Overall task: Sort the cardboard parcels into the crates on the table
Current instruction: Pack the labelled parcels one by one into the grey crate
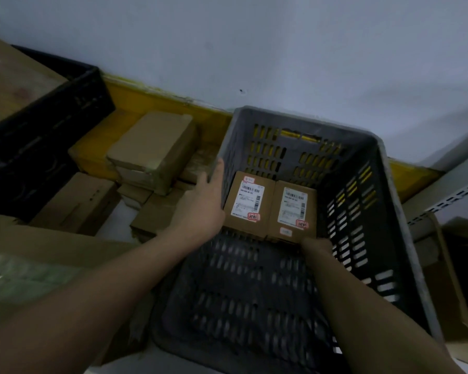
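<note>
A parcel sorting room or small storeroom: two labelled cardboard parcels (247,202) lie side by side inside a grey slotted crate (362,201) set against a pale wall with a yellow base strip (152,97). Left of the crate, plain boxes (152,149) are stacked loosely near a black crate (46,136). Right of the crate stands perforated metal shelving (454,193).

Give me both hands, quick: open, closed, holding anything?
Left hand: open, fingers on the grey crate's left rim, holding nothing.
Right hand: inside the crate at the right parcel; grip cannot be told.
</note>
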Available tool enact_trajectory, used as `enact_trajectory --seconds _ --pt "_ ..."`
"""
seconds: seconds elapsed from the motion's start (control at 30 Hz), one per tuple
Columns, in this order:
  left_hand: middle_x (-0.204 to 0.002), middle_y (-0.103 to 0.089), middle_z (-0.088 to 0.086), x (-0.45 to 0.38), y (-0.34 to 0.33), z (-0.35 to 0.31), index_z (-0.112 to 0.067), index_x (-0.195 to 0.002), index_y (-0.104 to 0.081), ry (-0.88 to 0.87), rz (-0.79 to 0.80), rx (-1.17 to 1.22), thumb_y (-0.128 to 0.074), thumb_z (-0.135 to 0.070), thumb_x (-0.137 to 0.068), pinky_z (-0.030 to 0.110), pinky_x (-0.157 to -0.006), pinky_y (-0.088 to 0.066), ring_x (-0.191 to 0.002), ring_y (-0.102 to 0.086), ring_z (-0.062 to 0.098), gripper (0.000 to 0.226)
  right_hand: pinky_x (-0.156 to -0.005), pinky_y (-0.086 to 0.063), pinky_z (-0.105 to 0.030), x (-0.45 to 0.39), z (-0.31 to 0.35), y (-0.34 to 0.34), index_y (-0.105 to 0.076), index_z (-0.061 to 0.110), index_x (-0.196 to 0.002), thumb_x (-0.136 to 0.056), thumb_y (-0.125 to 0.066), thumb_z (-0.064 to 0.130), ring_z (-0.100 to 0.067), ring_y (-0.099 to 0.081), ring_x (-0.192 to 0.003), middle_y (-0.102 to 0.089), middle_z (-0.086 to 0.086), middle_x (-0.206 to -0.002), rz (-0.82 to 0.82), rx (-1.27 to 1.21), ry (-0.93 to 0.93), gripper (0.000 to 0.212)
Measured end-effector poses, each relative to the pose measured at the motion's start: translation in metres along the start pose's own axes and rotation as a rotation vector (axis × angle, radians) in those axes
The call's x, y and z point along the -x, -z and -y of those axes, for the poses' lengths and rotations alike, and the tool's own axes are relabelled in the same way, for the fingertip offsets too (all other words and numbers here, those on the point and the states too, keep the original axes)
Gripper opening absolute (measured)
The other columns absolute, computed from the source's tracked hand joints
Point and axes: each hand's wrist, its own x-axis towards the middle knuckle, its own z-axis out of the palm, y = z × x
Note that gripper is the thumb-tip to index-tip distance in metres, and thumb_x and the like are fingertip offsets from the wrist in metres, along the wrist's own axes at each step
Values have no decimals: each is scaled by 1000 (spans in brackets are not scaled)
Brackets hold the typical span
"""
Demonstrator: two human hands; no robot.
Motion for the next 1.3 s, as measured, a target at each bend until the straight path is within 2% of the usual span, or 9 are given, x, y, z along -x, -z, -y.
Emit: enact_trajectory --seconds 0.13,0.37,0.53,0.63,0.7,0.97,1.1,1.2,1.3 --pt "-143 -34 16 1 1 -1 -30 -156 16 6 13 0 -55 -9 -93 37 -68 -39 -94 -56 33 97 -101 -49 -44 -2 -4 -8 -52 -9 -131 -90 -64 8 -41 -56 -120 -57 -27 -130 -70 169 43 46" --pt "-150 -31 16 1 1 0 -32 -155 17 11 16 4 -56 -9 -92 37 -68 -39 -97 -58 35 99 -91 -54 -43 0 6 -5 -55 -6 -126 -93 -62 16 -38 -62 -105 -60 -25 -121 7 187 -7 40" --pt "-145 -35 16 -1 1 2 -31 -155 16 5 20 -2 -56 -10 -92 34 -61 -37 -75 -45 23 99 -94 -52 -46 14 2 5 -50 -2 -132 -93 -59 19 -37 -60 -109 -57 -23 -124 -35 323 36 46" --pt "-145 -36 17 -1 0 3 -31 -156 16 2 15 -29 -57 -11 -92 33 -58 -38 -74 -49 24 98 -88 -53 -39 31 14 10 -61 4 -118 -98 -55 21 -28 -64 -93 -65 -11 -100 85 324 154 27" --pt "-147 -35 18 -1 0 2 -30 -156 15 8 13 -35 -56 -13 -93 37 -63 -41 -87 -57 32 97 -95 -49 -34 43 27 11 -61 6 -121 -100 -53 18 -28 -62 -108 -65 -9 -116 219 302 235 26" --pt "-147 -36 21 7 5 -7 -21 -157 12 10 -10 -183 -55 -23 -96 37 -65 -41 -101 -60 36 91 -61 -47 -27 110 73 28 -65 9 -118 -103 -46 30 -17 -60 -82 -62 3 -91 336 378 453 32" --pt "-148 -35 22 11 4 -9 -21 -157 11 11 -16 -209 -55 -26 -96 37 -67 -44 -104 -60 36 90 -65 -41 -22 140 87 40 -64 20 -108 -103 -45 39 -9 -54 -82 -57 8 -94 404 427 596 28" --pt "-154 -30 22 10 8 -8 -26 -158 9 37 13 -69 -56 -29 -94 40 -74 -48 -113 -57 38 92 -88 -38 -26 162 99 46 -58 13 -134 -103 -45 42 -20 -55 -118 -59 0 -129 399 426 704 44" --pt "-159 -26 19 15 16 -9 -27 -159 3 33 50 87 -54 -35 -95 42 -91 -49 -128 -50 39 86 -96 -44 -33 185 110 45 -59 15 -133 -103 -44 43 -21 -56 -116 -60 -5 -134 402 408 779 44"
